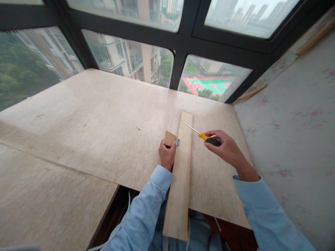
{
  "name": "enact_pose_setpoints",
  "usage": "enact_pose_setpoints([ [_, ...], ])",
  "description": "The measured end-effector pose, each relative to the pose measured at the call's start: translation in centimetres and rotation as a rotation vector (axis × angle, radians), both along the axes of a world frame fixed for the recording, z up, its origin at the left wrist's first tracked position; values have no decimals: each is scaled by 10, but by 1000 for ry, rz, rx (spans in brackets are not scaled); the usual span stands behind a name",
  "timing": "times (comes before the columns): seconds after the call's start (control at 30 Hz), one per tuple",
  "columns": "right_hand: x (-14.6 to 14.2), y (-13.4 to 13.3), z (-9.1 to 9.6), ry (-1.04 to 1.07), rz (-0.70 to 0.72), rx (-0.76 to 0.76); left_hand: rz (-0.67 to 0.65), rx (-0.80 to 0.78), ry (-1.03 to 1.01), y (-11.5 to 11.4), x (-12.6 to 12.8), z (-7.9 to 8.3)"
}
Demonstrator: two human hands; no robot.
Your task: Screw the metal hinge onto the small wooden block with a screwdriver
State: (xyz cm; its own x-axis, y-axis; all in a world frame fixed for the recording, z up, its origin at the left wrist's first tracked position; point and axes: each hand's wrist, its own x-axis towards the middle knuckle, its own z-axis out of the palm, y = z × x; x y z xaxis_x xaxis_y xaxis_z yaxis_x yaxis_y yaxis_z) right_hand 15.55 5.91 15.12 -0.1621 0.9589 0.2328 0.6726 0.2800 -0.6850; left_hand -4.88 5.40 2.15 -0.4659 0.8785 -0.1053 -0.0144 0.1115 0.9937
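A long pale wooden plank (180, 174) lies on the marble sill, its near end sticking out over my lap. A small wooden block (169, 138) sits against its left edge, joined by a small metal hinge (177, 142). My left hand (166, 155) is closed on the block and plank edge, thumb by the hinge. My right hand (225, 148) grips a screwdriver (202, 135) with a yellow and black handle; its thin shaft points up-left over the plank, the tip above the wood.
The beige marble sill (104, 132) runs wide to the left, with a lower slab (47, 202) in front. Dark-framed windows (183, 45) stand behind. A floral-papered wall (293, 122) closes the right side. Cables hang below the sill edge.
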Motion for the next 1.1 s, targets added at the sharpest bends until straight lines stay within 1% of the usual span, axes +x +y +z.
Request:
enact_pose_setpoints([
  [0.1, 10, -7, 3, 97, 5, -64, -1, 8, -11, 0, 0, -1],
  [0.17, 14, -11, 1, 123, -35, -65, -1, 7, -19, 0, 0, -1],
  [0.23, 15, -13, -2, 173, -108, -4, -3, 9, -26, 1, 0, 0],
  [0.33, 10, -14, -7, 316, -212, 147, -9, 7, -30, 0, 0, 2],
  [0.43, 2, -11, -10, 453, -258, 291, -10, -7, -20, 0, -1, 6],
  [0.5, -3, -8, -11, 528, -269, 343, -12, -9, -12, -1, -1, 7],
  [0.67, -17, -1, -19, 685, -294, 341, -9, -4, -18, -1, -1, 6],
  [0.83, -36, 8, -27, 817, -306, 327, -8, 1, -36, 0, -1, 3],
  [0.93, -46, 13, -29, 834, -294, 305, -7, -5, -50, 0, -1, 4],
  [1.1, -54, 18, -33, 780, -269, 259, -2, -37, -103, 0, -1, 4],
])
